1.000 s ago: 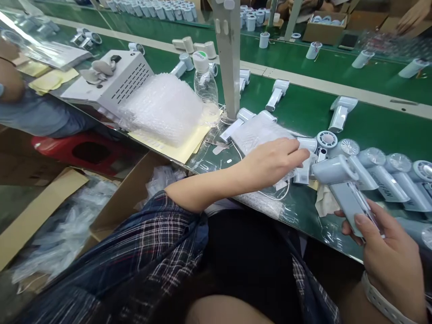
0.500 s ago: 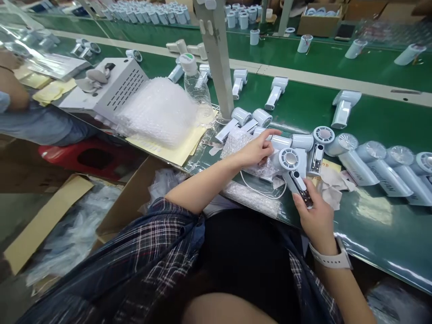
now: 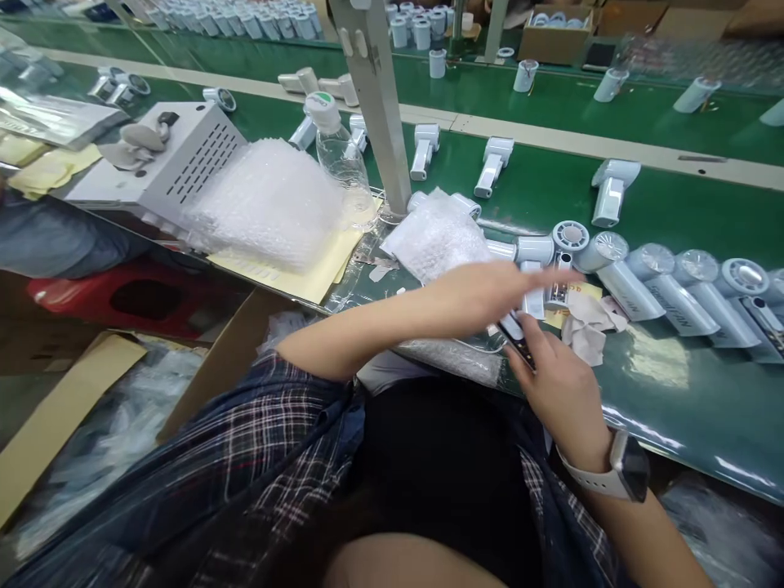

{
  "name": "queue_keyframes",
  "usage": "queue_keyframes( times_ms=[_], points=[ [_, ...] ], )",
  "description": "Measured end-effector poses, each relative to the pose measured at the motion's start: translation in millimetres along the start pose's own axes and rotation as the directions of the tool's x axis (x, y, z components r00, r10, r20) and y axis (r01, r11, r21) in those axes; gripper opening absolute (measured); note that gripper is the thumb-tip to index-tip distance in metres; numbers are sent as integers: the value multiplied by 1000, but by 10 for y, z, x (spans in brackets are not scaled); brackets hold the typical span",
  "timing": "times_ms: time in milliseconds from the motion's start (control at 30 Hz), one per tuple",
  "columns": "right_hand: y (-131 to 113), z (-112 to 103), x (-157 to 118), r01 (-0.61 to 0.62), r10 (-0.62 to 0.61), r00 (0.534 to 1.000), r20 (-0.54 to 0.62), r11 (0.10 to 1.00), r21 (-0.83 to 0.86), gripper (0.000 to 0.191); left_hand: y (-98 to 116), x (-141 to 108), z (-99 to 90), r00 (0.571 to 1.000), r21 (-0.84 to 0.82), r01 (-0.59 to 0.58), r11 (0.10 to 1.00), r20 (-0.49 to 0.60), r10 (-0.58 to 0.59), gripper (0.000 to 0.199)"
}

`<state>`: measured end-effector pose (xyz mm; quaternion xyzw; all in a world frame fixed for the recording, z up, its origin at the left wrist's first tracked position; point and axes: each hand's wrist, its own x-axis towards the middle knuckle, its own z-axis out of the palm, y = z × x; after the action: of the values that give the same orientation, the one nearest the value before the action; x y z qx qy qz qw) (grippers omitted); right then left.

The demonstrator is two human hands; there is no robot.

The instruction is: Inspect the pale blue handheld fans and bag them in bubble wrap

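Observation:
My right hand (image 3: 560, 388) is closed around the handle of a light-blue handheld fan (image 3: 520, 347), whose uncovered side shows dark circuit parts. The fan's head is hidden behind my left hand (image 3: 490, 296). That hand is blurred and reaches across to the right, fingers stretched out, with nothing visible in it. Just past its fingertips stands another fan with an uncovered handle (image 3: 560, 282). A bubble-wrap bag (image 3: 438, 237) lies to the left, over several fans near the metal post.
Several wrapped fans (image 3: 670, 286) line up at the right, near a crumpled cloth (image 3: 591, 327). To the left are a bubble-wrap pile (image 3: 269, 200), a plastic bottle (image 3: 336, 151) and a vented metal box (image 3: 165, 163). A metal post (image 3: 373, 106) rises from the green bench.
My left hand has left the bubble-wrap bag and swung right, over the held fan. The bag now lies farther back. My right hand keeps its hold, slightly lower and to the left.

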<state>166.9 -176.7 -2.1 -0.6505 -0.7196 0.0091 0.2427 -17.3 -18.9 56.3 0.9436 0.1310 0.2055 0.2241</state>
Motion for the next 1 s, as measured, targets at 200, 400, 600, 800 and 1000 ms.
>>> queue_keyframes(
  times_ms=[200,400,600,800,1000],
  points=[
    [-128,-292,202,-363,429,903,-4,768,527,46,314,-153,-232,982,544,-158,824,2,187,52],
    [-314,-531,454,-494,113,869,482,138,858,52,426,-230,-435,994,152,108,983,-42,-103,57],
    [-407,-637,771,-544,-221,741,634,356,760,75,431,-425,-751,978,-368,122,922,-114,-175,60],
    [-591,-683,898,-225,-196,871,450,655,722,47,264,-859,-958,908,-388,232,892,-244,-342,62],
    [-83,-741,1441,3,33,999,-36,687,727,44,529,-1968,-1431,614,-294,609,737,-413,-673,66]
  ],
)
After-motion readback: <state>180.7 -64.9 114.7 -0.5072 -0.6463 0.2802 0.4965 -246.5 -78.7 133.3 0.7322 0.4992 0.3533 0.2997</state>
